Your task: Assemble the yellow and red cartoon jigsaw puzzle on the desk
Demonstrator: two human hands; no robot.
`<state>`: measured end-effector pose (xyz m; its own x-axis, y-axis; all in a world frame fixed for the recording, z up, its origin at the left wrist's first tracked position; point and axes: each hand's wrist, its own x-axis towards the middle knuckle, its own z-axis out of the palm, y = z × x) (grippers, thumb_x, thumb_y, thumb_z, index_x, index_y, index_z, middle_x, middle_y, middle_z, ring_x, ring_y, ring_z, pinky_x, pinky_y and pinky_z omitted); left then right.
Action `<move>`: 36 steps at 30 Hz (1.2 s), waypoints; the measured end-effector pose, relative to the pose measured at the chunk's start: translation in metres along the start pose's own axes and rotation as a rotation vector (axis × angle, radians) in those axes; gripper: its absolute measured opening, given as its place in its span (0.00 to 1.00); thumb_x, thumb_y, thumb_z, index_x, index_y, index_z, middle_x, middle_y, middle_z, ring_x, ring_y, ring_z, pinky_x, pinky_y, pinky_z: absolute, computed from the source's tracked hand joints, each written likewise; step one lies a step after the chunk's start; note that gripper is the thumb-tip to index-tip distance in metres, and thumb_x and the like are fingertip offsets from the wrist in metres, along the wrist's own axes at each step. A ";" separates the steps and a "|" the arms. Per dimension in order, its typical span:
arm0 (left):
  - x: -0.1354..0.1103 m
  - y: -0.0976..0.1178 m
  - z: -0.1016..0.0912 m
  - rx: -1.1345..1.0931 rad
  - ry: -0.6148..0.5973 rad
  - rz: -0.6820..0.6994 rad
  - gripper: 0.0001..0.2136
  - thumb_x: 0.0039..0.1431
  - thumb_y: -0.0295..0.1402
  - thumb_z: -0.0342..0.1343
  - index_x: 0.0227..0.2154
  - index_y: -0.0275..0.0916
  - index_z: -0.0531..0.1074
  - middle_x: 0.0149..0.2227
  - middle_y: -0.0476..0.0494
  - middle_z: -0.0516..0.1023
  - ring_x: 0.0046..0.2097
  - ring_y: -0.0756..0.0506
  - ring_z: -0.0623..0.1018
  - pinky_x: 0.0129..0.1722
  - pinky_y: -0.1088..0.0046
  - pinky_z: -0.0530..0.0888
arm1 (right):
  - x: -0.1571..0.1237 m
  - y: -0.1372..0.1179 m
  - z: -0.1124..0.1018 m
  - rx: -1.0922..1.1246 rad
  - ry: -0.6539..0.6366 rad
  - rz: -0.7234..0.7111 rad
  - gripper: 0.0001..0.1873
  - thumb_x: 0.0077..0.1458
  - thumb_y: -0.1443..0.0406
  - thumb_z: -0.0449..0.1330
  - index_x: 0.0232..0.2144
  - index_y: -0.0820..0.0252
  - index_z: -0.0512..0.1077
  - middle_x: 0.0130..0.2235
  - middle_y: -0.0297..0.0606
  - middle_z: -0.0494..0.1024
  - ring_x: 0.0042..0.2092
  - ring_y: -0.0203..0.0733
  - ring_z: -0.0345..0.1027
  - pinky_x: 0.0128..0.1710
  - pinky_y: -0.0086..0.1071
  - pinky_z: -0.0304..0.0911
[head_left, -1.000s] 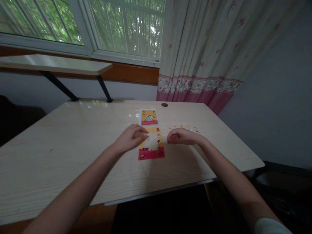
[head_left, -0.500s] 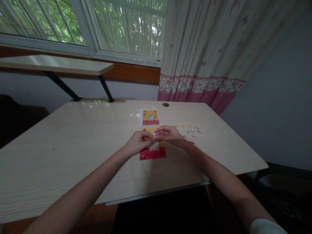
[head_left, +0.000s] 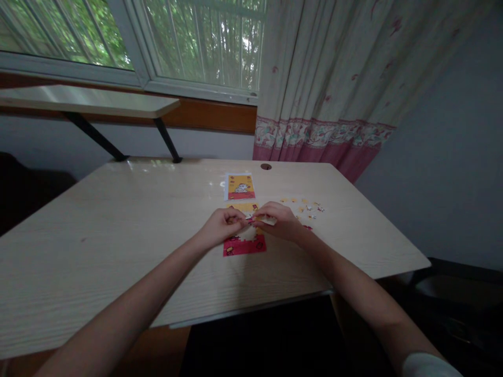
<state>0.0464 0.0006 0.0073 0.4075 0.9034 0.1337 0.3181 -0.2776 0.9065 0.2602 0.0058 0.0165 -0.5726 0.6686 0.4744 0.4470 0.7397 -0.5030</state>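
A partly assembled jigsaw puzzle [head_left: 248,249], yellow at the far side and red along the near side, lies on the table with a gap in its middle. Above that gap, my left hand [head_left: 222,226] and my right hand [head_left: 280,220] meet with fingertips pinched on a small puzzle piece [head_left: 250,220]. The fingers cover part of the piece and of the puzzle's sides. Just beyond the puzzle lies a picture card [head_left: 241,187] showing a white animal on yellow and red. Several loose puzzle pieces [head_left: 309,208] are scattered to the right of my right hand.
The pale wooden table [head_left: 129,230] has a round cable hole [head_left: 266,166] near its back edge. A raised shelf [head_left: 90,100] on black supports stands at the back left. Behind are a window and a long curtain [head_left: 326,104]; a wall is on the right.
My right thumb and fingers have closed in toward the small piece at my left fingertips. The view has shifted slightly; the card and loose pieces stay in place.
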 end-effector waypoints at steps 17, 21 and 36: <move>-0.006 0.008 -0.019 0.541 -0.350 0.362 0.09 0.56 0.35 0.54 0.35 0.44 0.78 0.36 0.45 0.73 0.41 0.45 0.71 0.49 0.63 0.64 | -0.004 0.003 -0.004 0.080 -0.415 0.145 0.08 0.48 0.61 0.64 0.32 0.58 0.74 0.31 0.33 0.74 0.33 0.33 0.65 0.35 0.26 0.58; -0.006 0.007 -0.019 0.556 -0.381 0.383 0.09 0.56 0.34 0.53 0.36 0.44 0.78 0.36 0.44 0.72 0.40 0.45 0.71 0.48 0.64 0.64 | -0.005 0.004 -0.002 0.085 -0.377 0.168 0.08 0.49 0.62 0.63 0.32 0.60 0.74 0.31 0.34 0.74 0.32 0.33 0.64 0.34 0.27 0.58; -0.009 0.012 -0.015 0.678 -0.370 0.469 0.08 0.56 0.31 0.54 0.34 0.43 0.78 0.35 0.45 0.72 0.39 0.45 0.70 0.45 0.65 0.63 | -0.003 0.005 0.008 0.090 -0.333 0.215 0.04 0.46 0.66 0.64 0.27 0.62 0.74 0.26 0.33 0.73 0.28 0.31 0.63 0.29 0.24 0.57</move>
<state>0.0339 -0.0056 0.0228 0.8345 0.5184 0.1866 0.4385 -0.8300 0.3447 0.2587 0.0069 0.0064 -0.6705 0.7353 0.0987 0.5273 0.5658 -0.6339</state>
